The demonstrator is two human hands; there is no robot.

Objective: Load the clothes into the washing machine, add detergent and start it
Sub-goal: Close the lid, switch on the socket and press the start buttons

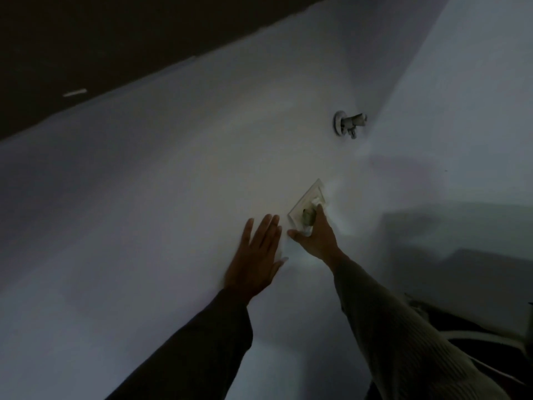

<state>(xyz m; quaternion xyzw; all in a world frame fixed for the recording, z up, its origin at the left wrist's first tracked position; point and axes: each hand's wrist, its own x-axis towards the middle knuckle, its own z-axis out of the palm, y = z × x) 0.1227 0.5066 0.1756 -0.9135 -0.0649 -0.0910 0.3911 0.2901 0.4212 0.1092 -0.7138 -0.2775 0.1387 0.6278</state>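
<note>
My left hand (259,249) lies flat on the white wall (173,168) a little left of centre. Its grip is spread, the fingers straight and pointing up the frame, holding nothing. I judge it is only bracing me.

Just to its right is the socket plate (308,194). The plate sits tilted in the frame, its long axis running from lower left to upper right. A plug (308,216) sits on the lower half of the plate.

My right hand (315,236) comes up from the lower right and is on that plug. Its grip is pinched round the plug, with the thumb stuck out to the left under the plate's lower corner. The light is dim, so I cannot tell whether the plug is fully seated.

The plug lies straight ahead of my right grip, toward the wall, and my right hand is plainly the nearer one. I judge the next move to be a push along that line, or a flick of a switch on the plate if there is one.

Further up and right, a tap (350,122) sticks out of the wall, well apart from both hands.

At the right edge, mid-height, is a pale boxy shape (461,235) that may be the washing machine. No drum, clothes or detergent show, so I cannot say what is loaded.
</note>
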